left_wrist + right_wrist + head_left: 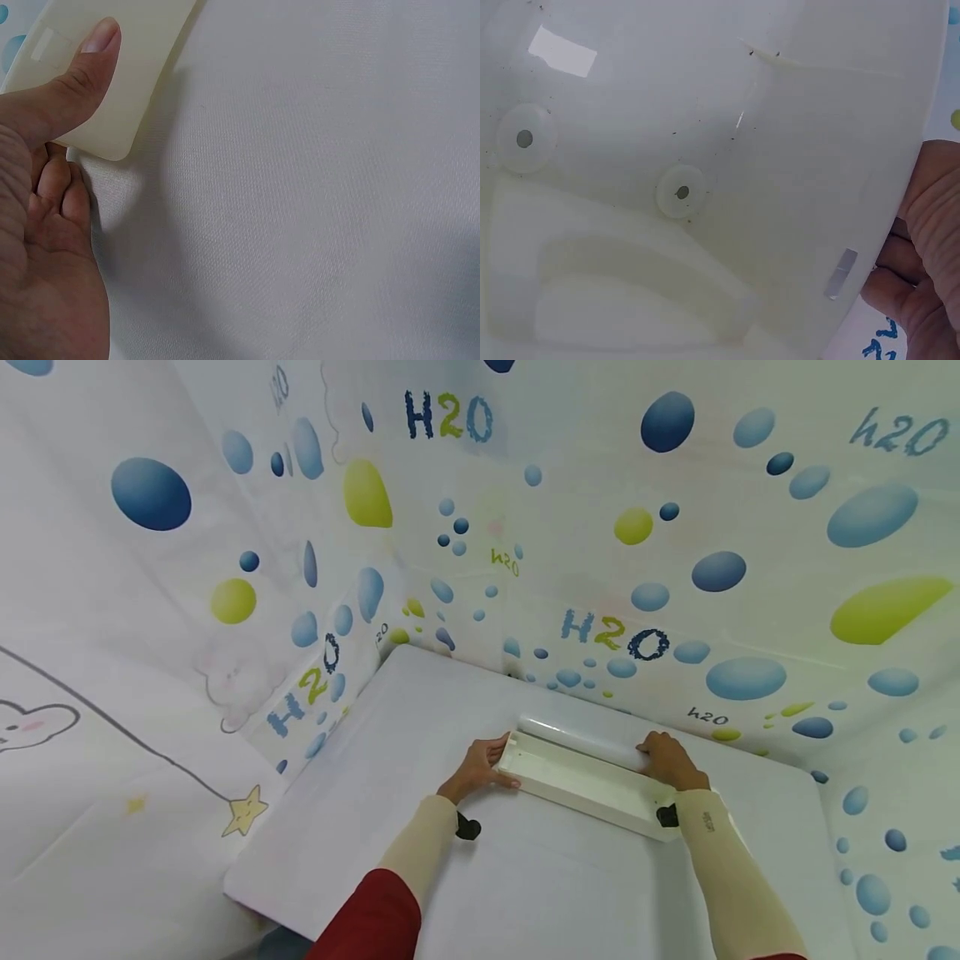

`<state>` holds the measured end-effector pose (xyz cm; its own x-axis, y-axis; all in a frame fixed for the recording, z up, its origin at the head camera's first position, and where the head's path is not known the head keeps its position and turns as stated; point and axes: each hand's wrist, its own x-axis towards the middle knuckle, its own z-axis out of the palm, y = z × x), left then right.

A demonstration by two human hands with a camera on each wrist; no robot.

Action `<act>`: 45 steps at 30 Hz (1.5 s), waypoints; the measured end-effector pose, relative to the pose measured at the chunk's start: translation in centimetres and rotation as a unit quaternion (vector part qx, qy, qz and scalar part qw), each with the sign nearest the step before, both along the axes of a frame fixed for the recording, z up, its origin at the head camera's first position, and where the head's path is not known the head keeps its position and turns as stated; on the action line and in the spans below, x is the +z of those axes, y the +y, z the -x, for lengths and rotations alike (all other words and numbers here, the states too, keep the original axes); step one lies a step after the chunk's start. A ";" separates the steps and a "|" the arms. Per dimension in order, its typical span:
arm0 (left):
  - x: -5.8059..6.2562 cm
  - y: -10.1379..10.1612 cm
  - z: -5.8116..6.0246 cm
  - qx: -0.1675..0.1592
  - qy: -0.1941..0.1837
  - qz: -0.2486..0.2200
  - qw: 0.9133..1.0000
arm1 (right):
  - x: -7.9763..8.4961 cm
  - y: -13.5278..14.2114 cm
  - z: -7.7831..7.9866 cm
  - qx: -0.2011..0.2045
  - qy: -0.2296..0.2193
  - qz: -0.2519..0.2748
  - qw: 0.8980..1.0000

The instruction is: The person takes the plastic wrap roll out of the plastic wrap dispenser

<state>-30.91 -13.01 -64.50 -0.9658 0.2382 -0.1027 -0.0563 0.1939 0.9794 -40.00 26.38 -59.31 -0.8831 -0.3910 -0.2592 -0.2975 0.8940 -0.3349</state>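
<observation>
A long, shallow, cream-white plastic box [585, 781] lies slantwise on the table, its hollow side up. Along its far side runs a glossy rounded white piece [581, 739]. My left hand [480, 766] holds the box's left end; in the left wrist view the thumb [94, 64] lies across the smooth end and the fingers curl below it. At the far right, my right hand [670, 762] grips the back edge. Its curled fingers [896, 289] show beyond the rim in the right wrist view, where two round bosses with holes [681, 192] mark the inside surface.
The white table [525, 877] has rounded corners and is pushed into a corner. Behind it and at both sides stand white sheets [540, 560] printed with blue and green drops and H2O lettering. Dark camera mounts [468, 828] are on both wrists.
</observation>
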 end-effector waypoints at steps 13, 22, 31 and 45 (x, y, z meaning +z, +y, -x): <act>-0.3 0.7 0.1 -0.007 0.004 -0.001 1.000 | 1.6 0.9 -0.8 -0.025 0.002 0.006 1.000; -0.7 0.9 0.2 -0.009 0.011 -0.005 1.000 | 2.3 1.7 -1.3 -0.034 0.011 0.006 0.999; -0.3 0.8 0.2 0.001 0.007 -0.017 1.000 | 3.9 1.7 -1.9 -0.039 0.030 0.016 0.999; -0.9 0.5 0.1 0.008 -0.004 -0.015 1.000 | 5.3 2.4 -2.4 -0.020 0.077 0.042 0.996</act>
